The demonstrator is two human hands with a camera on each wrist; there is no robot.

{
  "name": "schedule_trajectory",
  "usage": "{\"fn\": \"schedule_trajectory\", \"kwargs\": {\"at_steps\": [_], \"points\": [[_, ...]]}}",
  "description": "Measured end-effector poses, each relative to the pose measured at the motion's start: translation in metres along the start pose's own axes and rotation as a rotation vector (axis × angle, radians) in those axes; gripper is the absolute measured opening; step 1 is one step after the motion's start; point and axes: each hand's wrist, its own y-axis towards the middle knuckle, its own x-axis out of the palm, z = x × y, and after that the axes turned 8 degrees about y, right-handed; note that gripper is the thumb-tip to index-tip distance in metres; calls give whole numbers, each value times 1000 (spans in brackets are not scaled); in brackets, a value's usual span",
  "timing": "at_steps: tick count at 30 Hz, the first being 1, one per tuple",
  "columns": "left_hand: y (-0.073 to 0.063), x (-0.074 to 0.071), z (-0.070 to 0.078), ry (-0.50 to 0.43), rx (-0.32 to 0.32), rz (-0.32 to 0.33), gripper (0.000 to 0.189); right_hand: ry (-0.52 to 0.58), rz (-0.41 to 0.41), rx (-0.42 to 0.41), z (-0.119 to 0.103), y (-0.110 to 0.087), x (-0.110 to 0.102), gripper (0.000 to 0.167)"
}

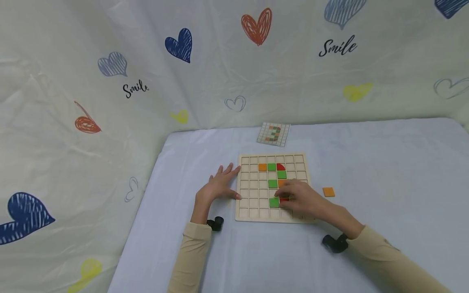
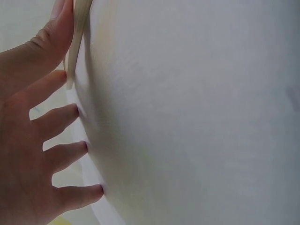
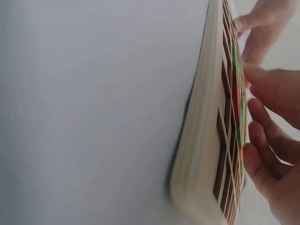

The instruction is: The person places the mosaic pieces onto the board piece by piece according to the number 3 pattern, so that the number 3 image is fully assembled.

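Observation:
A square wooden grid board (image 1: 253,213) lies on the table. Set into its cells are an orange square (image 1: 262,167), several green squares (image 1: 271,167) and a red rounded piece (image 1: 280,167); another red piece (image 1: 283,200) is partly covered. My left hand (image 1: 219,185) spreads its fingers at the board's left side, thumb and forefinger at the edge. Over the lower right cells bends my right hand (image 1: 298,197), thumb by the lower red piece, fingertips close to the grid. In the right wrist view, its thumb and fingers (image 3: 255,161) stand apart with no piece visible between them.
A loose orange square tile (image 1: 328,192) lies right of the board. Behind the board is a small card (image 1: 274,134) printed with a coloured grid pattern. White cloth (image 1: 384,175) covers the table, and a curtain with hearts (image 1: 220,69) hangs behind it.

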Motion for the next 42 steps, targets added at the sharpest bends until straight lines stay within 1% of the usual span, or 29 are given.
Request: {"fn": "schedule_trajectory", "kwargs": {"at_steps": [2,7,12,17,23,28,33,37,42], "points": [[0,1,1,0,-1,-1,104,21,28,-6,3,-5,-5,20],[1,3,1,3,-2,0,105,23,101,23,13,-20,-20,21],[2,3,0,3,-1,2,105,-17,148,30,22,-34,-31,21],[1,2,-1,-12,6,4,105,-68,186,29,31,-46,-38,23],[0,1,0,-17,5,0,105,-123,221,45,38,-56,-46,27],[0,1,0,-17,4,2,105,-180,267,18,45,-62,-50,27],[0,1,1,-25,4,4,105,-196,310,-1,51,-66,-53,28],[0,1,0,-32,-6,9,106,-196,312,16,54,-68,-54,29],[0,2,-1,-36,1,12,105,-193,255,105,52,-68,-55,21]]}}
